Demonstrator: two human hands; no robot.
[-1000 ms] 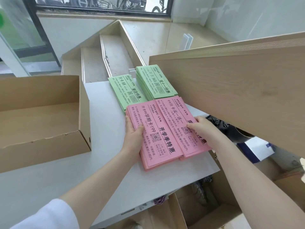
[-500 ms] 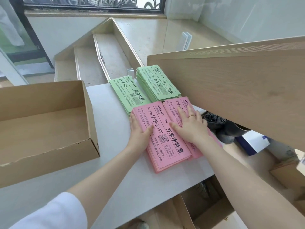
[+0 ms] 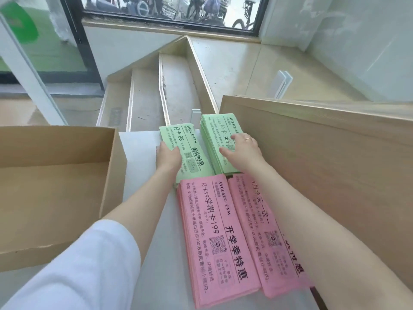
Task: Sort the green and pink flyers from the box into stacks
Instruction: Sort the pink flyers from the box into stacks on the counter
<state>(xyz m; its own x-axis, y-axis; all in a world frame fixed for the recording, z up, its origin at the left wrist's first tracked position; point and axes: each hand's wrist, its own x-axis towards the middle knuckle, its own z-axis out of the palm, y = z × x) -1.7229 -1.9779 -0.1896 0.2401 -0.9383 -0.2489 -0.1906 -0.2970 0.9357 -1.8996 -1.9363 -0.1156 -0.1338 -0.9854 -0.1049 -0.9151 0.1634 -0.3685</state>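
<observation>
A white tabletop (image 3: 143, 153) fills the lower middle. To its right a large light-wood panel (image 3: 335, 175) stands tilted — its edge close by the table. Beyond, pale wooden steps (image 3: 174, 86) lead down toward a dark-framed window (image 3: 169, 10), with bicycles outside. Two white slats (image 3: 282, 84) lean on a beige ledge (image 3: 234, 63).

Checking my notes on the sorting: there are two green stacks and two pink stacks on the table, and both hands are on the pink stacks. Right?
Not quite. The head view shows the left hand and right hand on the green stacks, not the pink stacks. Two stacks of each colour is right.
</observation>
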